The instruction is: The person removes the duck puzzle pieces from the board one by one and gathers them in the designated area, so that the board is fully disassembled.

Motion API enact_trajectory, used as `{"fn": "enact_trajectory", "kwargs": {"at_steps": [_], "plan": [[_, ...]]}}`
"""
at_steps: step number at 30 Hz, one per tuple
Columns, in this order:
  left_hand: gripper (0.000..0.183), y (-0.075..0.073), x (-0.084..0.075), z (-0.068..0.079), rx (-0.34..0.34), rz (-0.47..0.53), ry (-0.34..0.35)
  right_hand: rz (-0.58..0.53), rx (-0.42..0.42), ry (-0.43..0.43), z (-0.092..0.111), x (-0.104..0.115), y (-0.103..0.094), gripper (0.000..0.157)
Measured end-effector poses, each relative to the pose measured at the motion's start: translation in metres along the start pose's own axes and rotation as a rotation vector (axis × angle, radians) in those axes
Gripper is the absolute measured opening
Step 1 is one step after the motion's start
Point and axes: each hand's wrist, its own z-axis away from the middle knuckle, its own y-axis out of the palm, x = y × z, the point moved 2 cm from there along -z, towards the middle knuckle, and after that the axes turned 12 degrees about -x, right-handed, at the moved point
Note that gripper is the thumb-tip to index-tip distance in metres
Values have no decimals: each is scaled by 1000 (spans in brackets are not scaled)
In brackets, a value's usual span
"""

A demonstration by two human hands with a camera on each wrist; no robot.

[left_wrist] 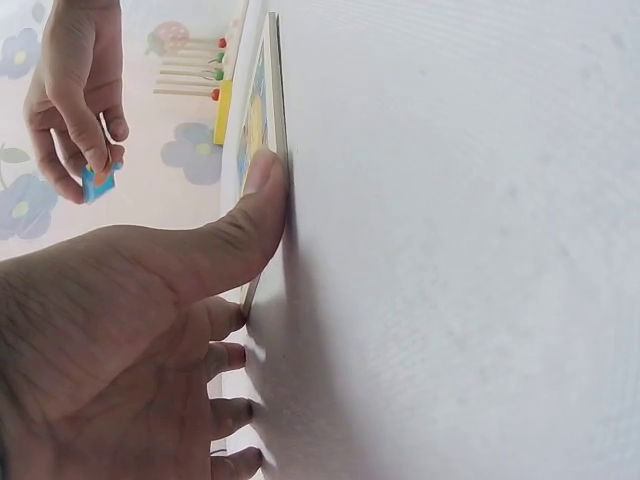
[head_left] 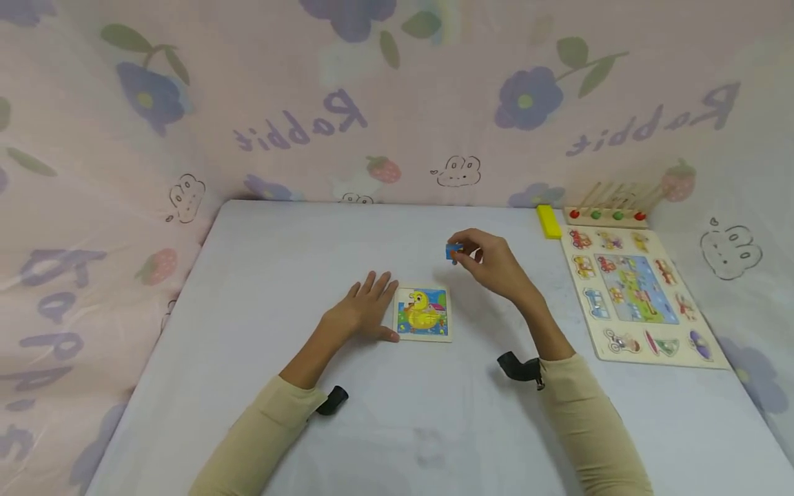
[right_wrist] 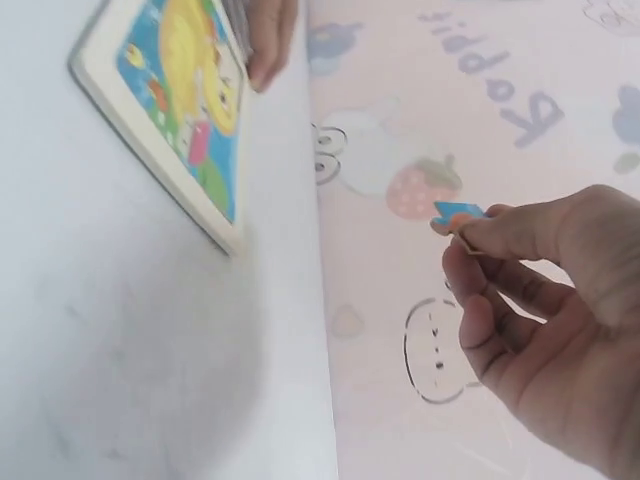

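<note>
A small square duck puzzle (head_left: 423, 315) with a pale wooden rim lies on the table; a white patch shows in the upper left of its picture. My left hand (head_left: 366, 310) rests at its left side with fingers spread, the thumb (left_wrist: 262, 180) touching the puzzle's edge. Up and to the right of the board, my right hand (head_left: 493, 262) pinches a blue and orange puzzle piece (head_left: 453, 251) between thumb and fingertips, above the tabletop. In the right wrist view, that piece (right_wrist: 460, 215) sticks out past the fingertips, partly covered by the thumb.
At the right lies a larger wooden puzzle board (head_left: 639, 296) with vehicle pictures. Behind it stand a wooden rack (head_left: 606, 218) with red and green beads and thin sticks, and a yellow block (head_left: 548, 222). Patterned cloth (head_left: 397, 103) hangs beyond the white table (head_left: 279, 255).
</note>
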Motion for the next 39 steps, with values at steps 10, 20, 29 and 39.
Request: {"fn": "enact_trajectory", "kwargs": {"at_steps": [10,20,29,39], "plan": [[108,-2,1,1,8,21,-6,67,-16,163,3,-35,-14,26],[109,0,0,0,21,35,-9,134,127,237,14,-70,-1,21],[109,-1,-1,-1,24,12,-18,175,184,184,14,-75,7,20],[107,-4,-2,-1,26,5,-14,243,282,235,7,-68,11,21]]}}
